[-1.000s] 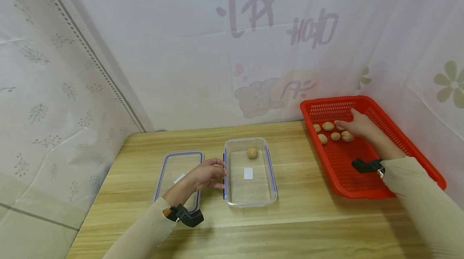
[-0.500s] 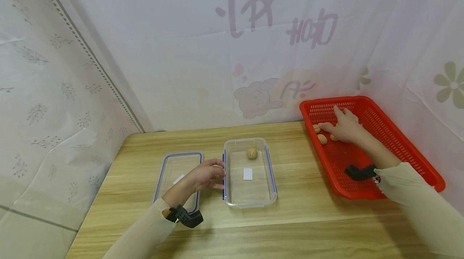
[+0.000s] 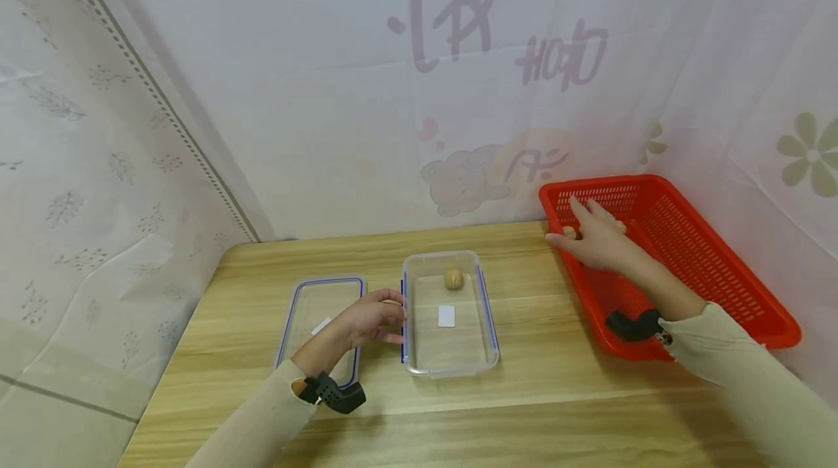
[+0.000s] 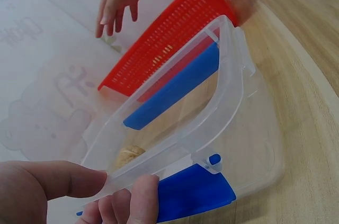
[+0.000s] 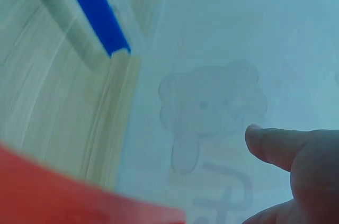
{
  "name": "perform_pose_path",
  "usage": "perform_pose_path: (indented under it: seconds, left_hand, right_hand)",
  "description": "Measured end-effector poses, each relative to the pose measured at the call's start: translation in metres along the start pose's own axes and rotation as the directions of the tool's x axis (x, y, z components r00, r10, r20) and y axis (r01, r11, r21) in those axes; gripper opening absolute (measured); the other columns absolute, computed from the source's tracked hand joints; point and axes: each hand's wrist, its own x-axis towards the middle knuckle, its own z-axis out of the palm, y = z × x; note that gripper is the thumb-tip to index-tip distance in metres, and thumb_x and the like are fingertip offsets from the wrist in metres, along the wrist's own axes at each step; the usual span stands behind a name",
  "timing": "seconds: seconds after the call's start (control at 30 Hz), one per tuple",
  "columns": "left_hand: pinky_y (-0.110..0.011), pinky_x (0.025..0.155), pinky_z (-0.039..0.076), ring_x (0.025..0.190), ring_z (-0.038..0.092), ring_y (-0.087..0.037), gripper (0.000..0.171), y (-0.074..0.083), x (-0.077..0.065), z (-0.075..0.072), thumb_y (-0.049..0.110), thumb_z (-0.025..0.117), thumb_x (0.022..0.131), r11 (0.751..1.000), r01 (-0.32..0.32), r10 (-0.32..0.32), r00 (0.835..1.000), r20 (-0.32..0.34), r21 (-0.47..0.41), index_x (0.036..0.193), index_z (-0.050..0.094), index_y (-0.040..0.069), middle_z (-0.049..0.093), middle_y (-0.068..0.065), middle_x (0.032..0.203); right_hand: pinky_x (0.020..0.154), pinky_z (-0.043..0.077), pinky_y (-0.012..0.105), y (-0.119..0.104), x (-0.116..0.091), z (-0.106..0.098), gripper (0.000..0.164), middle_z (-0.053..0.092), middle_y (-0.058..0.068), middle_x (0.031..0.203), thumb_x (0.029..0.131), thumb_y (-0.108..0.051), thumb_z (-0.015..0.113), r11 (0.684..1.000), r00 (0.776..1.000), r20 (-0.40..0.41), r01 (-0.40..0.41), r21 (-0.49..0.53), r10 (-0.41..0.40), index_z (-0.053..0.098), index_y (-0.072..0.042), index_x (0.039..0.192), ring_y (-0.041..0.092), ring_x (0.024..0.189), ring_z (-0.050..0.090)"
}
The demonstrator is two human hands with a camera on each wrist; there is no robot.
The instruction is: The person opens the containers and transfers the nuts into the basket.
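Note:
My left hand [image 3: 376, 319] holds the near-left wall of a clear plastic food container [image 3: 450, 372]. In the left wrist view its thumb [image 4: 79, 180] lies at the rim and its fingers bend below, beside a blue side latch [image 4: 193, 195]. One walnut [image 3: 453, 278] lies inside at the far end. Over the left rim of a red plastic basket [image 3: 727, 264] is my right hand [image 3: 599, 239], its fingers stretched and spread, with no object seen in it. Walnuts [image 3: 569, 233] in the basket show partly around that hand; the rest are hidden beneath it.
Left of the container lies its clear lid [image 3: 327, 290] with a blue seal, partly under my left forearm. The wooden table [image 3: 524, 410] ends at a printed curtain [image 3: 327, 126] behind. Another curtain stands close to the basket's right side.
My right hand has moved left across the basket, from above the walnuts to the left rim. My left hand, the container and its walnut have stayed in place.

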Motion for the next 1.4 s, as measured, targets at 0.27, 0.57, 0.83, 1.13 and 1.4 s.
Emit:
perform_pose_path:
  seconds: [0.27, 0.57, 0.83, 1.13, 1.4]
  left_hand:
    - [-0.04, 0.078, 0.065, 0.085, 0.054, -0.017, 0.036, -0.001, 0.0, -0.001, -0.001, 0.057, 0.091, 1.0, -0.002, 0.002, 1.0, 0.0, 0.001, 0.125, 0.044, -0.005, 0.054, -0.007, 0.094]
    - [-0.04, 0.079, 0.065, 0.085, 0.054, -0.017, 0.036, -0.001, -0.001, 0.0, -0.001, 0.057, 0.091, 1.0, -0.009, 0.009, 1.0, 0.007, 0.0, 0.124, 0.044, -0.006, 0.055, -0.007, 0.094]
    - [-0.041, 0.078, 0.065, 0.084, 0.053, -0.017, 0.037, 0.0, -0.001, 0.0, -0.001, 0.057, 0.091, 1.0, -0.014, 0.014, 1.0, 0.01, 0.003, 0.125, 0.043, -0.006, 0.054, -0.007, 0.094]
    - [-0.041, 0.079, 0.065, 0.085, 0.053, -0.018, 0.036, 0.0, 0.0, 0.0, -0.001, 0.057, 0.091, 1.0, -0.01, 0.01, 1.0, 0.003, -0.001, 0.124, 0.044, -0.006, 0.055, -0.007, 0.094]
    - [-0.04, 0.079, 0.065, 0.085, 0.053, -0.017, 0.036, 0.001, -0.001, -0.001, -0.001, 0.057, 0.09, 1.0, -0.003, 0.003, 1.0, 0.004, -0.005, 0.124, 0.044, -0.005, 0.055, -0.006, 0.094]
  right_hand:
    - [0.11, 0.018, 0.081, -0.027, -0.008, 0.01, 0.103, 0.001, 0.039, 0.161, 0.097, -0.051, 0.064, 0.997, 0.997, 0.037, 0.063, 0.042, -0.064, 0.005, 0.005, 0.16, 0.061, 0.145, 0.003]
    - [0.115, 0.02, 0.075, -0.049, -0.008, 0.029, 0.098, 0.004, 0.035, 0.163, 0.097, -0.044, 0.067, 0.98, 0.988, 0.031, 0.144, 0.141, -0.149, 0.01, 0.004, 0.16, 0.056, 0.148, 0.009]
    - [0.116, 0.022, 0.073, -0.071, -0.009, 0.048, 0.095, 0.007, 0.035, 0.162, 0.097, -0.046, 0.066, 0.972, 0.98, 0.063, 0.176, 0.154, -0.187, 0.013, 0.003, 0.16, 0.054, 0.148, 0.014]
    - [0.121, 0.021, 0.065, -0.097, -0.004, 0.076, 0.093, 0.018, 0.032, 0.162, 0.097, -0.044, 0.067, 0.943, 0.965, 0.074, 0.228, 0.241, -0.252, 0.018, 0.007, 0.158, 0.048, 0.149, 0.018]
    - [0.124, 0.017, 0.062, -0.114, 0.0, 0.096, 0.091, 0.016, 0.031, 0.163, 0.099, -0.042, 0.065, 0.917, 0.967, 0.131, 0.157, 0.366, -0.218, 0.017, 0.009, 0.157, 0.047, 0.151, 0.015]
